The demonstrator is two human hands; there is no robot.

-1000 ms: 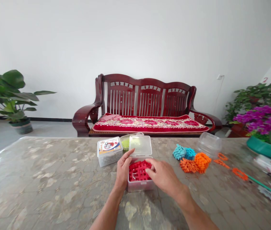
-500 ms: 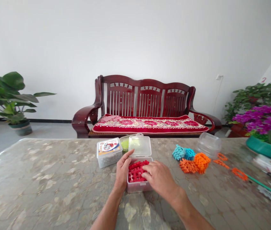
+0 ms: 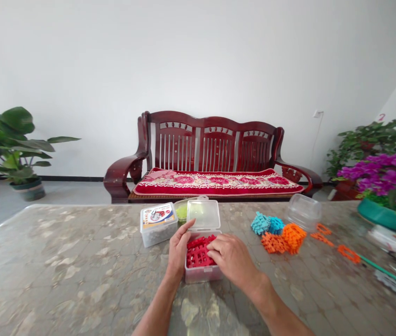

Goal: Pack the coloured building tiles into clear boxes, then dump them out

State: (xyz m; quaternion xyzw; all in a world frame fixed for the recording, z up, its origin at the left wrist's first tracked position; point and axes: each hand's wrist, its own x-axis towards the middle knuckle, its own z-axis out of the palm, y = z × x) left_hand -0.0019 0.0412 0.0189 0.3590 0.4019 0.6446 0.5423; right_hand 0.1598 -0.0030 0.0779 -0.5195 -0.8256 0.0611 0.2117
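Observation:
A small clear plastic box (image 3: 201, 275) with its hinged lid (image 3: 204, 214) standing open sits on the table in front of me, filled with red lattice pieces (image 3: 197, 254). My left hand (image 3: 179, 252) grips the box's left side, fingers curled against it and the forefinger reaching up to the lid. My right hand (image 3: 231, 256) lies over the right half of the box, fingertips pressing down on the red pieces.
A closed labelled box (image 3: 158, 223) and a box with green pieces (image 3: 183, 211) stand behind. Teal pieces (image 3: 266, 224), orange pieces (image 3: 284, 239) and an empty clear box (image 3: 304, 212) lie to the right. A purple flower pot (image 3: 383, 214) is far right; a wooden bench (image 3: 212, 158) stands beyond the marble table (image 3: 61, 270).
My right hand slid slightly left over the red pieces and pressed lower on them. The left hand kept its hold on the box.

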